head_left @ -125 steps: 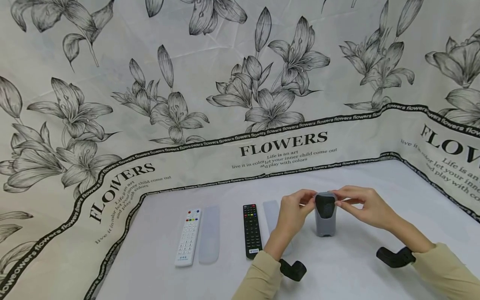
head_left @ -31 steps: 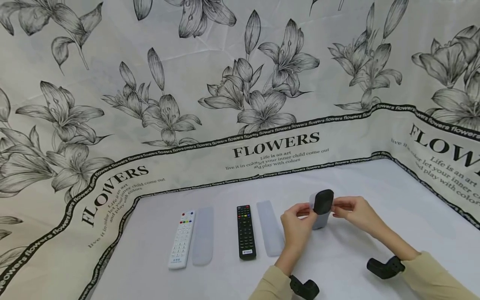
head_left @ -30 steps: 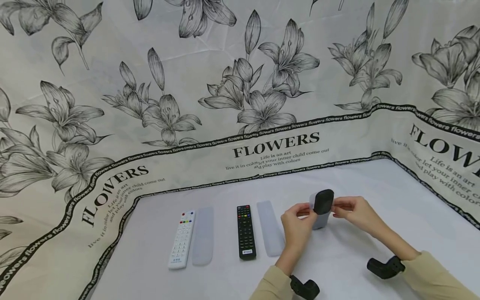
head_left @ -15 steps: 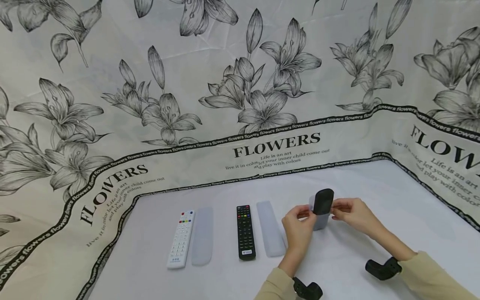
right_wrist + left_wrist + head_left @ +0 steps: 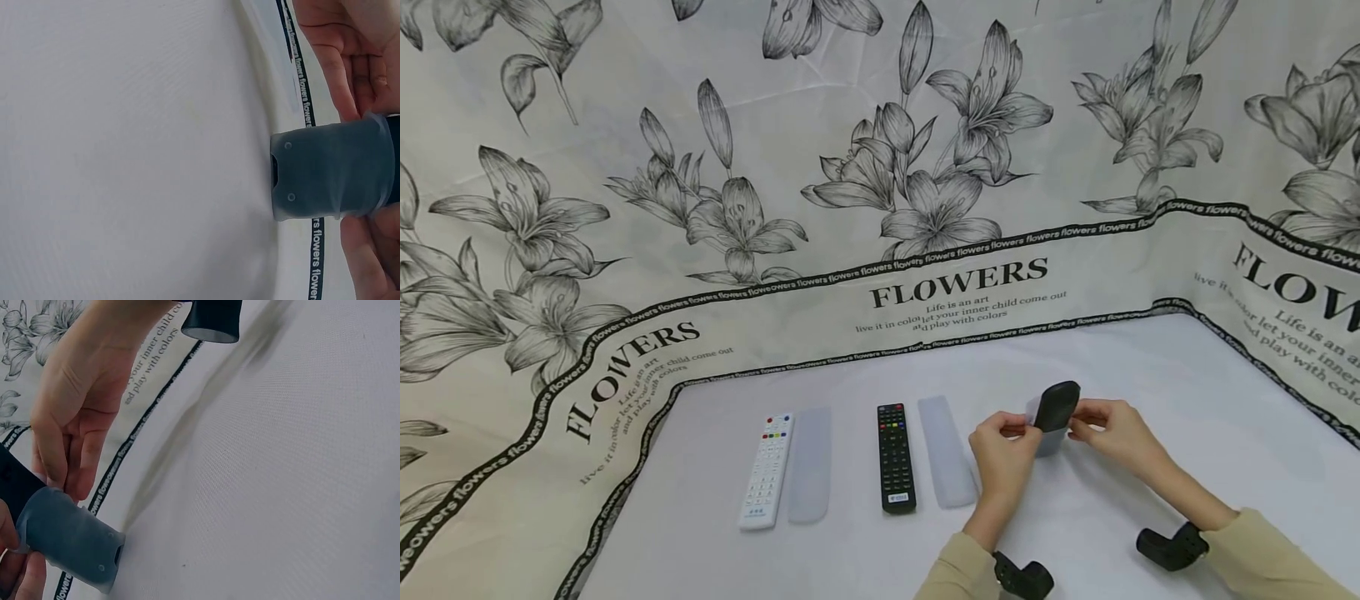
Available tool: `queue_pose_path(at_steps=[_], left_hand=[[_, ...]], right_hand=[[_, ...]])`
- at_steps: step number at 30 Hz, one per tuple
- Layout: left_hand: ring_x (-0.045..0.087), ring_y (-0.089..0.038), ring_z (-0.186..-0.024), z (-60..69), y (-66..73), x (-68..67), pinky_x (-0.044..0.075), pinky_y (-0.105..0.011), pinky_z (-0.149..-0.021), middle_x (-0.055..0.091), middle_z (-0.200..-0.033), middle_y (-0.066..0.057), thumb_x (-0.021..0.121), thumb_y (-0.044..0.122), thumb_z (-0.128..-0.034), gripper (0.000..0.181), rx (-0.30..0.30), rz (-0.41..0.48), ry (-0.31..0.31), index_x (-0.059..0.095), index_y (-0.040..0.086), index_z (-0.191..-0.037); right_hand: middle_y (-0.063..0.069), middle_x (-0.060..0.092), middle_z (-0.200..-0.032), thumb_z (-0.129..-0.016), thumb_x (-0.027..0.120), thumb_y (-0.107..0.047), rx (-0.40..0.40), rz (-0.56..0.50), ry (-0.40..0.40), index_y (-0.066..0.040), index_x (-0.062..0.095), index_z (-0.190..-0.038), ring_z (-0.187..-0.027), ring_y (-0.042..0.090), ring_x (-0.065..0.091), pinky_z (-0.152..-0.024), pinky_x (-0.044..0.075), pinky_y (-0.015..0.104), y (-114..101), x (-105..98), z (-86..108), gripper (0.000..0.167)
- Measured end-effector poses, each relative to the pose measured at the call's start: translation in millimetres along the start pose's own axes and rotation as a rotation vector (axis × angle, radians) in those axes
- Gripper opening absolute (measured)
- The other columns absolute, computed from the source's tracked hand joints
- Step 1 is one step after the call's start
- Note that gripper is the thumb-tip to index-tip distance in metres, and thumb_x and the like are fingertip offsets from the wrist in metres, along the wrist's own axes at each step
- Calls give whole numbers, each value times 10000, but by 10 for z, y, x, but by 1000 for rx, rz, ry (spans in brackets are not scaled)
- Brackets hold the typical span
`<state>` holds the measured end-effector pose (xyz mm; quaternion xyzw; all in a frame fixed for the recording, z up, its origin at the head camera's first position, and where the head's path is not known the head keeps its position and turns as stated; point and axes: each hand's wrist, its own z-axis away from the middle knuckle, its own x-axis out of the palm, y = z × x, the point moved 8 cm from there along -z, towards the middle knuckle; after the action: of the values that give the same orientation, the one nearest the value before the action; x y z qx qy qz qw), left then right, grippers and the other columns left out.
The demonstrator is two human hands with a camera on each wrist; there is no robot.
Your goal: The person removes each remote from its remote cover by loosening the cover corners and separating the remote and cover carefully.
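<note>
A black remote control (image 5: 1057,405) with a rounded end stands tilted in a frosted translucent cover (image 5: 1049,443) at the right of the table; its buttons do not show. My left hand (image 5: 1004,461) pinches the cover's rim on the left side. On the opposite side, the thumb and fingers of my right hand (image 5: 1122,435) pinch the same rim. In the right wrist view, the cover (image 5: 334,169) encloses the lower part of the remote, with small bumps near its notched end. The left wrist view shows the cover (image 5: 69,536) between both hands.
Left of the hands lie a black remote (image 5: 897,458) and a frosted flat cover (image 5: 945,454) side by side. Farther left are a white remote (image 5: 767,471) and another frosted cover (image 5: 810,467). A flower-printed cloth (image 5: 955,308) rises behind the white table (image 5: 700,500).
Since the first frame, the remote and cover have turned and lean right, and more black shows above the cover. Both hands stay on the rim; lately they shift slightly right with it.
</note>
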<state>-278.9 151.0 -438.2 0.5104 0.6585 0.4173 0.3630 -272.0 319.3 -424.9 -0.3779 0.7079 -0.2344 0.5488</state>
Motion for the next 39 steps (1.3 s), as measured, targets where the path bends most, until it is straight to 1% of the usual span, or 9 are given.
queue_pose_path(at_steps=[4, 11, 15, 18, 21, 26, 31, 35, 39], left_hand=[[556, 88, -546, -5, -3, -3, 462, -98, -497, 677, -615, -25, 680, -2, -635, 63, -17, -8, 2, 697, 49, -667], [582, 53, -539, 6, 4, -10, 470, -100, -496, 689, -611, -50, 692, -13, -640, 66, -28, 22, -13, 706, 43, -671], [587, 44, -538, 13, 11, -20, 465, -93, -493, 690, -607, -42, 693, -20, -643, 73, -22, 9, 4, 708, 47, -670], [577, 55, -535, 30, 31, -35, 457, -87, -483, 686, -604, -28, 686, -38, -643, 90, -13, -29, 26, 705, 46, -666], [568, 62, -538, 55, 53, -45, 451, -82, -477, 681, -607, -17, 679, -56, -644, 100, -9, -57, 41, 699, 39, -666], [582, 51, -548, 75, 40, -49, 456, -81, -483, 679, -615, -14, 672, -66, -640, 109, -9, -66, 49, 692, 38, -665], [590, 55, -545, 81, -9, -35, 455, -74, -481, 676, -608, -5, 666, -69, -628, 121, -8, -84, 51, 688, 47, -656], [578, 71, -542, 77, -33, -32, 451, -73, -478, 677, -606, -1, 667, -62, -629, 125, -2, -101, 60, 693, 57, -657], [567, 84, -544, 80, -53, -24, 446, -72, -480, 680, -607, 6, 671, -55, -634, 129, 2, -113, 64, 701, 67, -663]], right_hand=[[219, 715, -932, -835, 641, 68, -11, 15, 13, 101, 675, -998, -776, -62, 650, -631, 553, 168, -9, 16, -14, 170], [188, 725, -914, -819, 650, 70, 17, 107, 10, 74, 688, -982, -761, 110, 711, -623, 541, 170, 16, 37, -15, 167], [180, 726, -898, -799, 650, 86, 22, 137, 2, 69, 691, -963, -765, 176, 714, -624, 540, 176, -1, 49, -31, 170], [172, 728, -880, -785, 654, 84, 24, 156, -14, 70, 694, -949, -754, 169, 705, -628, 534, 176, -1, 63, -51, 169], [162, 732, -861, -782, 657, 71, 30, 175, -27, 63, 700, -932, -732, 133, 694, -630, 524, 175, 30, 75, -65, 157], [172, 730, -855, -784, 644, 68, 45, 165, -46, 70, 699, -922, -717, 98, 686, -614, 522, 173, 79, 98, -77, 148], [178, 727, -854, -786, 639, 63, 60, 164, -54, 75, 697, -914, -725, 135, 694, -607, 521, 168, 90, 109, -82, 141], [186, 725, -842, -783, 641, 70, 58, 167, -55, 82, 692, -899, -729, 189, 700, -598, 519, 172, 97, 109, -96, 128], [204, 724, -849, -787, 639, 71, 85, 162, -71, 98, 685, -912, -719, 167, 691, -584, 513, 173, 142, 119, -104, 136]])
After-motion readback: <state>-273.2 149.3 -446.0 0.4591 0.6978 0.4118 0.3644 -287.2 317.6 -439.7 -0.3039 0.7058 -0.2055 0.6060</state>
